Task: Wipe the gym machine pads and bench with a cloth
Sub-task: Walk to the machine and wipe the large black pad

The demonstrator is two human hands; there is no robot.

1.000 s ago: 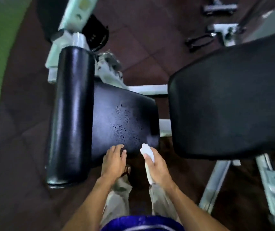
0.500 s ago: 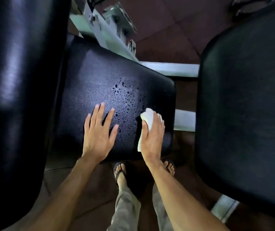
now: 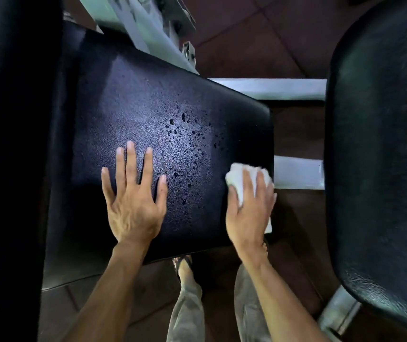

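Note:
A black padded seat (image 3: pixel 148 102) of the gym machine fills the middle of the view, its surface speckled with droplets (image 3: pixel 185 149). My left hand (image 3: pixel 133 201) lies flat on the seat, fingers spread, holding nothing. My right hand (image 3: pixel 249 211) presses a folded white cloth (image 3: pixel 239 178) against the seat's near right corner, at its edge. A large black roller pad (image 3: pixel 12 144) stands close on the left. A black back pad (image 3: pixel 382 144) fills the right side.
Pale metal frame bars (image 3: pixel 269 88) run between the seat and the back pad, with another bar (image 3: pixel 296 172) lower down. A frame post (image 3: pixel 143 28) rises behind the seat. My legs and a sandalled foot (image 3: pixel 184 267) stand on the dark brown floor below.
The view has closed in on the seat. My right hand with the cloth has slid right to the seat's corner. My left hand stays flat on the seat.

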